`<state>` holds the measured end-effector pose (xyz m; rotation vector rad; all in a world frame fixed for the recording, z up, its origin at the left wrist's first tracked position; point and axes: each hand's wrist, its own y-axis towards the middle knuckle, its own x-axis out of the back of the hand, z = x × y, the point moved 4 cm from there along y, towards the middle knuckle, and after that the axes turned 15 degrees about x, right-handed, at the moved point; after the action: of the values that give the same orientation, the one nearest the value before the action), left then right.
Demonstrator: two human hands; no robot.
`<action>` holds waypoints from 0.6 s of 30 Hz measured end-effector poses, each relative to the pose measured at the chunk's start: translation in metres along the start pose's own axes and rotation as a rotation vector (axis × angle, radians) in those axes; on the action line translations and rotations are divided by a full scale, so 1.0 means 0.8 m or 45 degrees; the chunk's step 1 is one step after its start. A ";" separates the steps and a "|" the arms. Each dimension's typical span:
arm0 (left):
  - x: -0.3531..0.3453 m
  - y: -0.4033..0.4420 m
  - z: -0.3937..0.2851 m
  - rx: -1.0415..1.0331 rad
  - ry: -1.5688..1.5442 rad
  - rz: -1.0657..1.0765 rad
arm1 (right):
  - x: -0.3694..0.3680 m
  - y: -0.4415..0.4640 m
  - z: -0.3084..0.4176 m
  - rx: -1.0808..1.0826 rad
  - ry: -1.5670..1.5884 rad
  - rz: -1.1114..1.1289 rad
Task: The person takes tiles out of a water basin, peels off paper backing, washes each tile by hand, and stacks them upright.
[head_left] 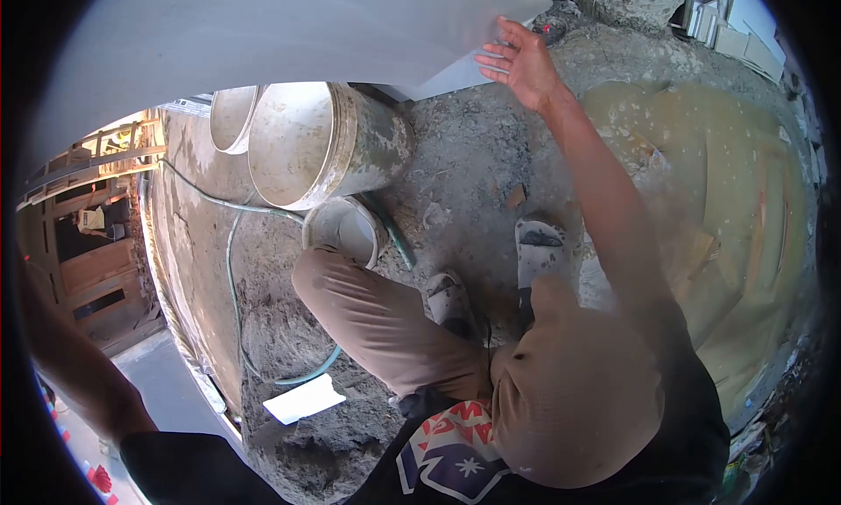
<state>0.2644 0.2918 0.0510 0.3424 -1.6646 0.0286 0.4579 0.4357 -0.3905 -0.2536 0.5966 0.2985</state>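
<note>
A large smooth grey-white panel (289, 32) fills the top of the head view, close to the camera. My right hand (524, 67) is raised at the panel's right end, palm partly turned toward it and fingers apart. I cannot tell whether the fingertips touch the panel. Nothing shows in that hand. Of my left arm (83, 378) only the forearm appears at the left edge; the hand lies outside the picture.
Below the panel lie two large dirty white buckets (293, 146) on their sides. A smaller bucket (343, 229) stands by my knee. A green hose (232, 242) curves over the muddy ground. To the right spreads a tan sheet (745, 181); broken tiles (731, 36) are stacked behind.
</note>
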 end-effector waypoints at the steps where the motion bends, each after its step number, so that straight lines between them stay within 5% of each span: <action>1: 0.000 -0.001 0.004 -0.001 -0.005 -0.007 | 0.010 0.010 0.013 0.023 -0.091 0.005; 9: 0.001 -0.004 0.013 -0.073 -0.022 -0.067 | 0.037 -0.007 0.063 0.322 -1.085 0.072; 11: 0.001 -0.003 0.013 -0.086 -0.020 -0.074 | 0.032 -0.009 0.059 0.304 -1.172 0.292; 18: -0.003 0.003 0.020 -0.155 0.044 -0.104 | 0.019 0.000 0.005 0.290 -1.383 0.303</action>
<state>0.2490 0.2909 0.0468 0.3154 -1.6089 -0.1267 0.4720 0.4398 -0.3966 0.2138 -0.4208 0.5337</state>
